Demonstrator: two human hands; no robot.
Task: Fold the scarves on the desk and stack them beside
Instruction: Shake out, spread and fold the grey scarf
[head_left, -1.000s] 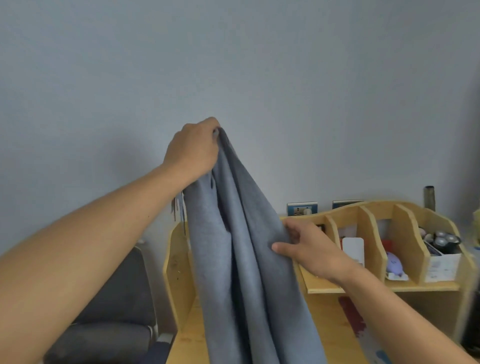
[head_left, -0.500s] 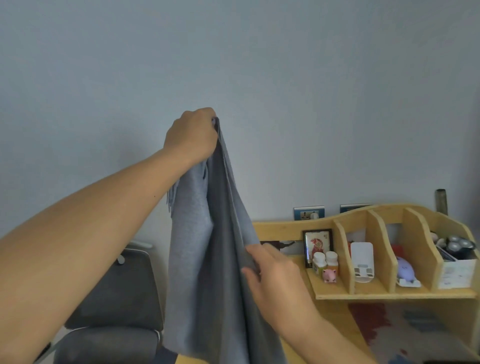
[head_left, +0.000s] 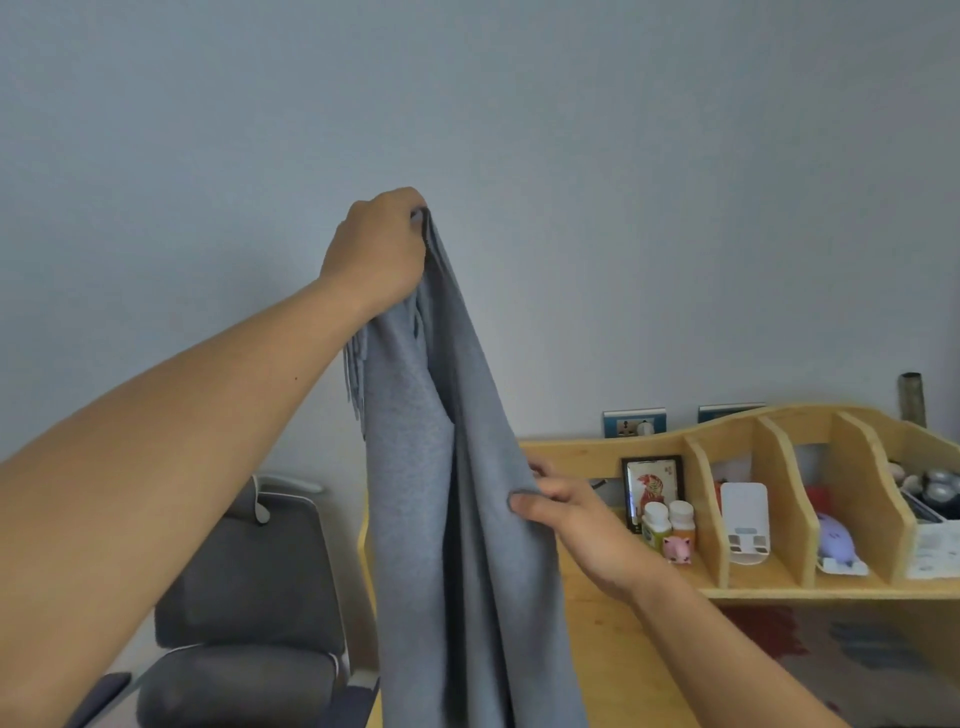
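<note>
Head view: my left hand (head_left: 375, 249) grips the scarf (head_left: 447, 519) top high. It hangs vertically. My right hand (head_left: 582, 525) pinches its edge lower, probably mid-length.

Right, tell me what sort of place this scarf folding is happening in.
Probably a home study or bedroom corner: a wooden desk with a cubby shelf holding a small framed picture and a pink pig figurine, a grey office chair beside it, and a plain wall behind.
</note>
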